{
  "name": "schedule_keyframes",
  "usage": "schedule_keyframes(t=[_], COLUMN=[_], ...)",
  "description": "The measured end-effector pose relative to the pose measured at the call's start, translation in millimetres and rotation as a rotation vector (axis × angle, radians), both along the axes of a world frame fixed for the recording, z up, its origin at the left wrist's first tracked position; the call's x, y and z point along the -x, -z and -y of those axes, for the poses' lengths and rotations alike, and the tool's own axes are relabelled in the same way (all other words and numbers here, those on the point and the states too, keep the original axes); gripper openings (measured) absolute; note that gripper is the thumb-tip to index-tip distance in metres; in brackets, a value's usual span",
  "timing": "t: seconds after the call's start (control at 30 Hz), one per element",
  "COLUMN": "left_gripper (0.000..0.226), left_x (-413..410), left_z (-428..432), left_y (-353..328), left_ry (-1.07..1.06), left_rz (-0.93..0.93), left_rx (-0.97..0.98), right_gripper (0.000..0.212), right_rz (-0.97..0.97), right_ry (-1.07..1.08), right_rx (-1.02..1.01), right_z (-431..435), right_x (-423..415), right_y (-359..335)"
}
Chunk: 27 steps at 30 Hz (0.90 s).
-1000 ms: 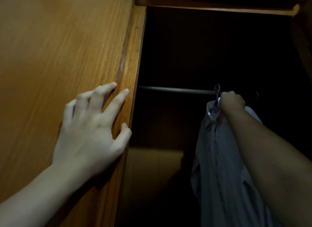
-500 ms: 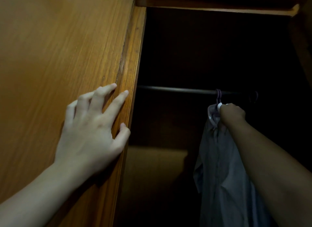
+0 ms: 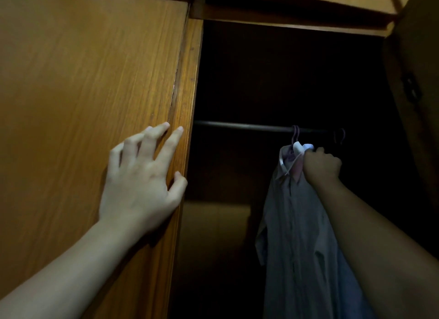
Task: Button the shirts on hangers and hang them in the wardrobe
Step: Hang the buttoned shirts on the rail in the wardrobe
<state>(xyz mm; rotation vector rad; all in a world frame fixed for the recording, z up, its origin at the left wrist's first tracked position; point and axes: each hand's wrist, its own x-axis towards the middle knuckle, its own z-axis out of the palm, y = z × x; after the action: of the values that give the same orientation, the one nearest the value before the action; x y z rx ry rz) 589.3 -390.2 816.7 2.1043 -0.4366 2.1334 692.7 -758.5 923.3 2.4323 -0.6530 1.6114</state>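
Right hand point(image 3: 322, 164) sits lower than a second ago, and the hanger point(image 3: 295, 134) hook that was up above the rail point(image 3: 237, 125) now hangs over it; the shirt point(image 3: 299, 235) has also slid a touch toward the left of the frame along the rail. Left hand point(image 3: 140, 181) has hardly shifted. From my end the wardrobe interior reads very dark, so detail is thin. I see the right hand in the right middle of the frame, fingers curled tight round the top of the shirt at the collar, just under the purple hook. I cannot tell whether the hanger's neck is inside that grip too. The pale shirt hangs straight down from there to the bottom edge of the frame, partly behind the right forearm, its front placket facing me; whether the buttons are done up I cannot make out. A second hook point(image 3: 339, 137) hangs on the rail a little to the right, with whatever is under it lost in shadow. Left hand is at left centre, fingers spread and holding nothing, fingertips resting on the wooden door point(image 3: 83, 93) beside its right edge, thumb at the edge itself. A lighter wood panel point(image 3: 213, 223) shows low in the opening, left of the shirt.
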Motion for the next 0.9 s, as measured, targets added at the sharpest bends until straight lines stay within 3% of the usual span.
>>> schedule_keyframes(t=[0.17,0.43,0.6,0.7,0.9], left_gripper=[0.075,0.080,0.064,0.034,0.016], left_x=[0.3,32.5,70.8,91.9,144.7], left_z=[-2.2,-17.0,-42.6,-77.9,-190.3], left_y=[4.7,22.6,59.7,91.8,230.0], left_ry=[-0.008,0.355,0.357,0.338,0.153], left_rz=[-0.061,-0.240,-0.143,-0.140,-0.362], left_rx=[-0.027,-0.019,0.057,0.138,0.128], right_gripper=[0.039,0.041,0.019,0.029,0.039], right_rz=[0.105,0.305,0.608,0.637,0.320], right_ry=[-0.068,-0.155,-0.751,-1.001,-1.360], right_rx=[-0.048,-0.031,0.087,0.025,-0.195], right_z=[-0.9,-32.6,-115.2,-195.1,-359.1], right_x=[18.4,88.3,145.1,186.4,223.1], right_y=[24.4,76.8,124.0,171.2,336.3])
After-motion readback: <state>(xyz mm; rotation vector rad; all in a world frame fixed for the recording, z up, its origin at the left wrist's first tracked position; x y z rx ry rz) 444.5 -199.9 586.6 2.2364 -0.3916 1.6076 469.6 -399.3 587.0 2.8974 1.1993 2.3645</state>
